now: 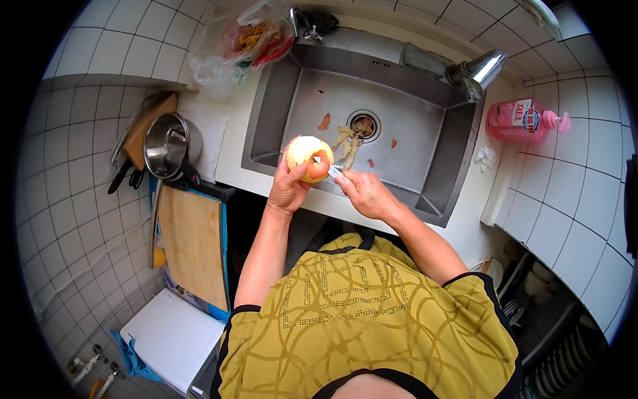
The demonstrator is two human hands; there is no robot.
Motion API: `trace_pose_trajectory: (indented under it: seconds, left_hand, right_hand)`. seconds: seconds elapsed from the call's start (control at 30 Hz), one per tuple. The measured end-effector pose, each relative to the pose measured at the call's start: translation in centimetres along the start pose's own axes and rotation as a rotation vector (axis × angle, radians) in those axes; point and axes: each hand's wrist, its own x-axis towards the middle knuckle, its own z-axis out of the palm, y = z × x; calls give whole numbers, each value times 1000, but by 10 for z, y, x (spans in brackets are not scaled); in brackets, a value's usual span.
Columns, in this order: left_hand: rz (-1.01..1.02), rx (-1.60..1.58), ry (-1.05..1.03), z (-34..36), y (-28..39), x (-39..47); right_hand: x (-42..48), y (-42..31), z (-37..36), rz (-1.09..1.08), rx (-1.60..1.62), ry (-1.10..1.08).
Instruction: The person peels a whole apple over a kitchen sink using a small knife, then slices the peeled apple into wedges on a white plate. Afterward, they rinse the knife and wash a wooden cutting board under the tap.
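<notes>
My left hand (pixel 290 188) holds a partly peeled apple (pixel 304 149) above the near edge of the steel sink (pixel 309 95). Most of the fruit's visible side shows pale flesh, while red skin remains around the end towards my right hand (pixel 368 193). In that hand I grip a small peeler or knife (pixel 335 171), its working end at the apple's skin; fingers hide the handle. Below, pale strips of peel (pixel 349 142) lie beside and over the drain (pixel 368 122). A few reddish peel scraps (pixel 324 122) are scattered on the sink floor.
A chrome faucet (pixel 481 75) rises at the sink's far right corner. Beyond it stands a pink pump bottle (pixel 521 119). Plastic bags (pixel 224 60) sit at the far left corner. To the left are a steel saucepan (pixel 164 144) and a wooden cutting board (pixel 192 239).
</notes>
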Motion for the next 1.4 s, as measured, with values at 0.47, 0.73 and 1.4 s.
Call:
trace_pose_trajectory:
  seconds: [0.47, 0.73, 1.4]
  left_hand:
    - [356, 151, 152, 23, -24, 5]
    - [171, 12, 99, 17, -5, 0]
    - [408, 238, 28, 17, -11, 2]
  right_hand:
    - [4, 7, 21, 44, 151, 137]
    - [6, 4, 17, 28, 183, 130]
    - [-6, -5, 24, 239, 839, -109]
